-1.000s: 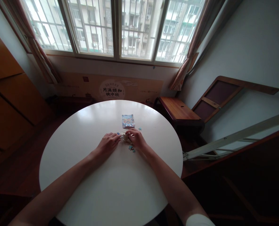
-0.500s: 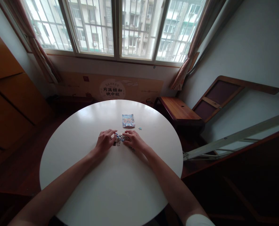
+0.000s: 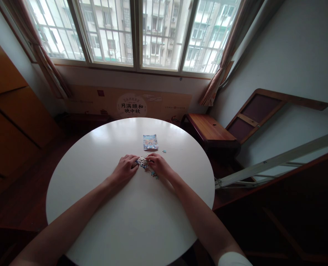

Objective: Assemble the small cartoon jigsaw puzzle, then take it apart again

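A small heap of jigsaw puzzle pieces (image 3: 142,161), white, blue and dark, lies on the round white table (image 3: 130,218). From the left side, my left hand (image 3: 126,165) is closed against the heap, its fingers curled and pressed on the pieces at its edge. Opposite it, my right hand (image 3: 158,163) has bent fingers and thumb closing round pieces at the right side. Its palm hides part of the heap. Several bluish-green pieces (image 3: 154,174) lie just below the right hand. Behind the heap is a small printed packet (image 3: 150,142) with a colourful picture.
A single light-blue piece (image 3: 164,151) lies apart, right of the packet. Beyond the table to the right stands a low wooden stool or bench (image 3: 211,127). A pale metal frame (image 3: 263,166) leans near the right edge. Wooden cabinets (image 3: 11,99) are at the left.
The heap has been drawn tighter between my hands, and my left fingers have curled in lower. More bluish-green pieces now show below my right hand.
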Motion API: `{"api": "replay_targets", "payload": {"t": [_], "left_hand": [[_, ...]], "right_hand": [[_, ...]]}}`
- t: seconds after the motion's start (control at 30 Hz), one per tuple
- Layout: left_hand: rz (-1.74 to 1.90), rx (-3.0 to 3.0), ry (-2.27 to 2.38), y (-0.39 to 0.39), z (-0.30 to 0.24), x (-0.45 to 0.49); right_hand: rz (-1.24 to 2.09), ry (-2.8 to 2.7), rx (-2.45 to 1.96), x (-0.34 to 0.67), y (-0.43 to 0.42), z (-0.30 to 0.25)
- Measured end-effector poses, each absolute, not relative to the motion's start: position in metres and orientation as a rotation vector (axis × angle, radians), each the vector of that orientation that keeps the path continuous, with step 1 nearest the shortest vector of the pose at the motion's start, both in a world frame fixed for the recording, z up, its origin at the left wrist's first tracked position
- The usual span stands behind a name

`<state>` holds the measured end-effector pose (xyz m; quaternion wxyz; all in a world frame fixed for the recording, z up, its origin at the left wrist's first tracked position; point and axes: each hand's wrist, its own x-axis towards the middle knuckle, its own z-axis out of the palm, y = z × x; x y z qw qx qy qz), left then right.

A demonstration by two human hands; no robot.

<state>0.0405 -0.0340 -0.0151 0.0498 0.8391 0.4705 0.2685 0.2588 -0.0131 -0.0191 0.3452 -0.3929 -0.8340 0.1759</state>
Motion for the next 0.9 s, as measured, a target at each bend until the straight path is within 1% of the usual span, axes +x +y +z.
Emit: {"api": "replay_targets", "payload": {"t": [0.2, 0.4, 0.57, 0.73, 0.9], "left_hand": [[0.925, 2.497, 1.366, -0.028, -0.021, 0.037], [1.078, 2.272, 1.411, -0.024, -0.025, 0.035], [1.253, 2.1, 1.537, -0.022, -0.024, 0.036], [1.392, 1.928, 1.437, -0.022, -0.022, 0.038], [1.418, 1.923, 1.335, -0.024, -0.021, 0.041]], "right_hand": [[0.46, -2.166, -1.019, 0.258, -0.013, -0.022], [0.464, -2.168, -1.015, 0.259, -0.012, -0.022], [0.437, -2.169, -1.023, 0.26, -0.013, -0.019], [0.337, -2.217, -1.173, 0.273, -0.017, -0.004], [0.466, -2.262, -1.321, 0.284, -0.021, 0.005]]}}
